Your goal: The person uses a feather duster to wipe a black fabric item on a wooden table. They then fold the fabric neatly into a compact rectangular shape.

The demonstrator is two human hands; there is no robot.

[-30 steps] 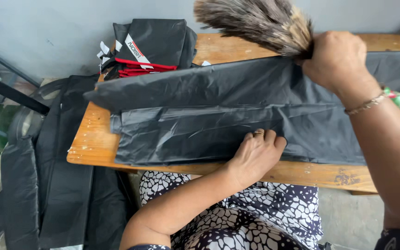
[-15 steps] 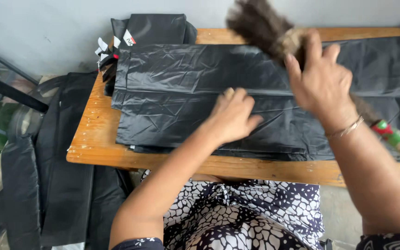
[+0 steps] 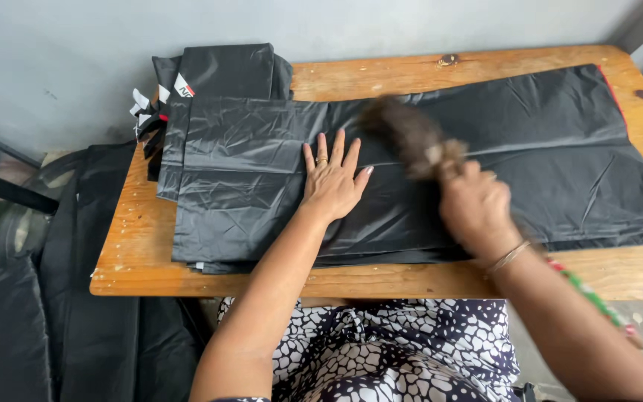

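A long black plastic sheet point(image 3: 485, 141) lies flat on a wooden table point(image 3: 135, 246), on top of more black layers. My left hand point(image 3: 333, 179) presses palm-down on the sheet near its middle, fingers spread, a ring on one finger. My right hand point(image 3: 478, 212) grips the handle of a feather duster point(image 3: 403, 138). The duster's brown feather head is blurred and low over the sheet, just right of my left hand. Its striped red and green handle end point(image 3: 589, 294) sticks out behind my right wrist, which wears a bangle.
A stack of folded black bags point(image 3: 221, 71) with small red and white tags sits at the table's far left corner. More black sheets point(image 3: 76, 298) hang off the left side onto the floor. A grey wall point(image 3: 336, 30) runs behind the table.
The top sheet went from lifted and folded over to spread flat. My left hand slid from the near edge to the sheet's middle. The duster came down from high up onto the sheet.
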